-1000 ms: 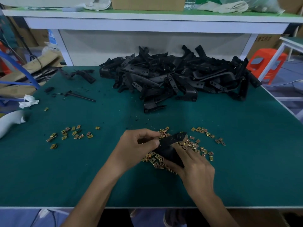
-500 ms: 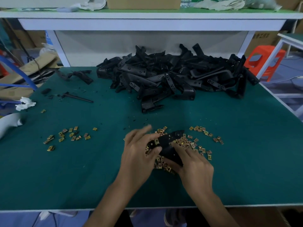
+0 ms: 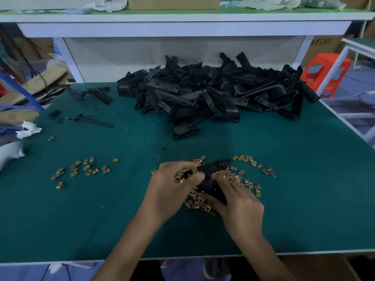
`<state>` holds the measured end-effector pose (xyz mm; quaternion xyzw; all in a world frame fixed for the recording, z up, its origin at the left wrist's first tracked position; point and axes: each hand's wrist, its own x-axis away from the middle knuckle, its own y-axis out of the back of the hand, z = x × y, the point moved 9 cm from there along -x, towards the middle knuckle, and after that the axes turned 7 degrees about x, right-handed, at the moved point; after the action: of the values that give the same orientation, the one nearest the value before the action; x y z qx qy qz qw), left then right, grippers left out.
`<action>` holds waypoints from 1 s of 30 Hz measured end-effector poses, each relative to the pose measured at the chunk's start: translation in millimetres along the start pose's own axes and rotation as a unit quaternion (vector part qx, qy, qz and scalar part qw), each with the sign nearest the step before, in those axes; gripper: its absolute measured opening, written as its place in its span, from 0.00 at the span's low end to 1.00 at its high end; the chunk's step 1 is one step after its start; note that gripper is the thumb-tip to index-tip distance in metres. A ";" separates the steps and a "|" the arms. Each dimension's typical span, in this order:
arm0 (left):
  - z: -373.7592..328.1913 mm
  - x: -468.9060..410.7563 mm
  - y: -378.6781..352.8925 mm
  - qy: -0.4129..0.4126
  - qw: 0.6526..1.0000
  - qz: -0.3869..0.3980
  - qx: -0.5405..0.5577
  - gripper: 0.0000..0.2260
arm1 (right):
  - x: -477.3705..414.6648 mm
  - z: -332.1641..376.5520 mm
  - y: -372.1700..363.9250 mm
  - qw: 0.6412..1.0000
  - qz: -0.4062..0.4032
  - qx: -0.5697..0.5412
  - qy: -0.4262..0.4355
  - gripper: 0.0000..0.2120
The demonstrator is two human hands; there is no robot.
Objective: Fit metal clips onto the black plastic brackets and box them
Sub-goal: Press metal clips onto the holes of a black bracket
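Head view, right hand (image 3: 241, 203) and left hand (image 3: 168, 189) grips clamped on black bracket (image 3: 212, 168), over metal clips (image 3: 231, 176).

The green tabletop (image 3: 304, 199) carries a heap of black plastic brackets (image 3: 213, 94) far centre, scattered small brass-coloured metal clips (image 3: 245, 179) near centre, and a smaller cluster of clips (image 3: 85, 169) near left.

Both limbs uncovered: left hand (image 3: 172, 191) and right hand (image 3: 241, 207) bare, forearms (image 3: 129, 240) likewise bare to the lower frame edge, fingers (image 3: 230, 184) long and slender.
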<state>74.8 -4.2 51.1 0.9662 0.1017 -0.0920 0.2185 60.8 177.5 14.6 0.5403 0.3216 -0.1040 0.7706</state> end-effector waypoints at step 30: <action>25.1 -61.6 14.7 0.106 0.974 -0.005 0.199 0.04 | -1.2 12.1 4.7 0.999 0.001 0.006 0.054 0.24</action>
<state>15.7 -37.9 48.4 0.9940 0.1084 -0.0081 0.0089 66.8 168.2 21.5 0.5497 0.3618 -0.0753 0.7492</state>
